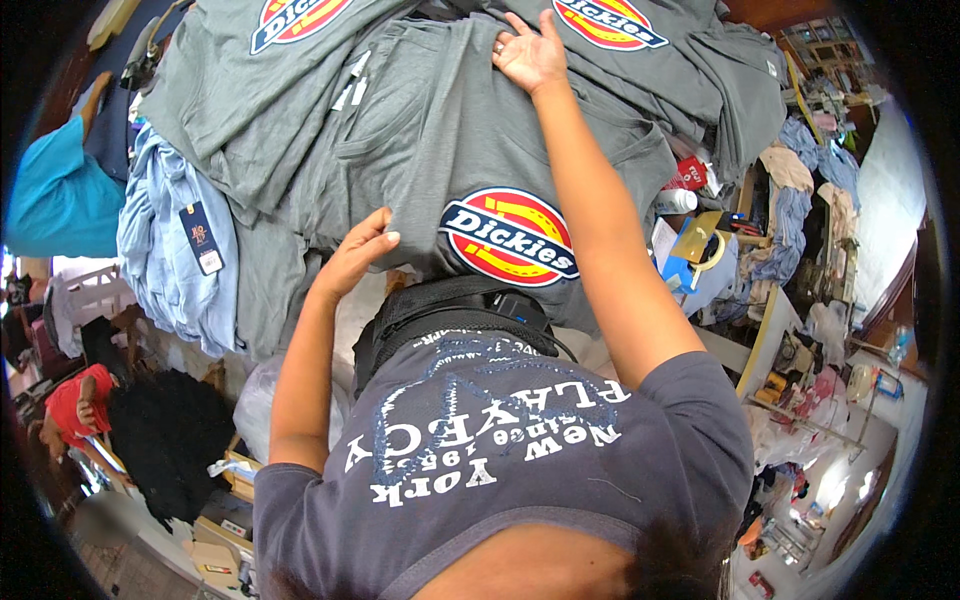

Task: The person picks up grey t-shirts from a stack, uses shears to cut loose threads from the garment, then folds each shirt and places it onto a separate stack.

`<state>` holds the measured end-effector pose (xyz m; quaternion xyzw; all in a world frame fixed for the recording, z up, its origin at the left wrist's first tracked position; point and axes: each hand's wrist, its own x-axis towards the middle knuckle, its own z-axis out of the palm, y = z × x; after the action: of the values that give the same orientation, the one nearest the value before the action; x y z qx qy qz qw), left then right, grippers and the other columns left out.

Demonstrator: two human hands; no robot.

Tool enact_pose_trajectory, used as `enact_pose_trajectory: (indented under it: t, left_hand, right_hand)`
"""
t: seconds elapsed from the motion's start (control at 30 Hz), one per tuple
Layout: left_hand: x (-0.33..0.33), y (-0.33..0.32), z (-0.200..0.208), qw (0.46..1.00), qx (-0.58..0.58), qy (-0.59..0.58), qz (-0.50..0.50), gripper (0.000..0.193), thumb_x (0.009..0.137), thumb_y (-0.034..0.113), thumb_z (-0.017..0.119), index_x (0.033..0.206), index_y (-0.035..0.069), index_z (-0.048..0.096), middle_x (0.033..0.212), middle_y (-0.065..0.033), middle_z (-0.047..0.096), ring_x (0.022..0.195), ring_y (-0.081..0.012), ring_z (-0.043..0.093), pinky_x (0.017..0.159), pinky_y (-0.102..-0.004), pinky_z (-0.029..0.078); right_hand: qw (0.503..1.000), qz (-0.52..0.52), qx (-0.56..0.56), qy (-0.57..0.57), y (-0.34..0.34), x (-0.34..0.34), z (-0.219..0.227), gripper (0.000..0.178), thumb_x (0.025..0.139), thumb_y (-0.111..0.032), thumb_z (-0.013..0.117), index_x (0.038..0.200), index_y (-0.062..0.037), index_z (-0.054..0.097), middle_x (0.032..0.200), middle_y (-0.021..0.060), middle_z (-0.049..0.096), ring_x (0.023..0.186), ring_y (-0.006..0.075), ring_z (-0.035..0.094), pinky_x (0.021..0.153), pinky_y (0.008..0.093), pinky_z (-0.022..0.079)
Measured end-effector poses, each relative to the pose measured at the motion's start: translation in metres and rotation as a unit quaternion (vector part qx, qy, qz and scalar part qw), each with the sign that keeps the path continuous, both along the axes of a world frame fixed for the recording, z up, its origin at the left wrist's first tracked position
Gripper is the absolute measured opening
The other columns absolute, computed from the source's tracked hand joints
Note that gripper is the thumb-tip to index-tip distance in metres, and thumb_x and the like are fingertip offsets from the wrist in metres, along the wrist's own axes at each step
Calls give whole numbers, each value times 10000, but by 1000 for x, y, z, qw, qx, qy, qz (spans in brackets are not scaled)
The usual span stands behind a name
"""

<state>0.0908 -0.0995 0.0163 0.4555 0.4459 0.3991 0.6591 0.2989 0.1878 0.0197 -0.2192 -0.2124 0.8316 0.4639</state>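
Observation:
Grey T-shirts lie heaped in front of me, several with a colourful oval print on the chest. The nearest grey T-shirt point(410, 180) is spread with its printed end toward me. My left hand point(355, 255) rests at its near left edge, thumb and forefinger stretched out and a little apart; the other fingers are mostly hidden. Farther off, my right hand point(530, 55) reaches across the same cloth. Its fingers are spread, the palm partly shows, and a ring is on one finger. Neither hand visibly grips any cloth.
A light blue garment point(175, 240) with a dark hang tag drapes at the left. A roll of tape point(710, 250) and a white bottle point(675, 201) sit among clutter at the right. People in a teal top point(50, 190) and a red top point(80, 405) are at the left.

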Motion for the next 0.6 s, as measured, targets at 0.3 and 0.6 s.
enact_pose_trajectory:
  t: [0.3, 0.6]
  left_hand:
    - [-33, -2, 53, 807, 160, 554, 124, 250, 800, 222, 530, 980, 55, 485, 915, -136, 568, 823, -296, 512, 718, -373, 411]
    - [3, -23, -9, 737, 429, 469, 228, 369, 667, -92, 581, 986, 74, 501, 838, -106, 536, 724, -262, 538, 615, -304, 455]
  right_hand:
    - [997, 1, 66, 25, -2, 27, -16, 859, 745, -683, 317, 1329, -92, 102, 1318, 273, 193, 1205, 390, 251, 986, 507, 173]
    - [979, 51, 12, 197, 12, 50, -46, 756, 763, -685, 243, 1087, -29, 429, 1052, 207, 513, 984, 335, 479, 870, 470, 354]
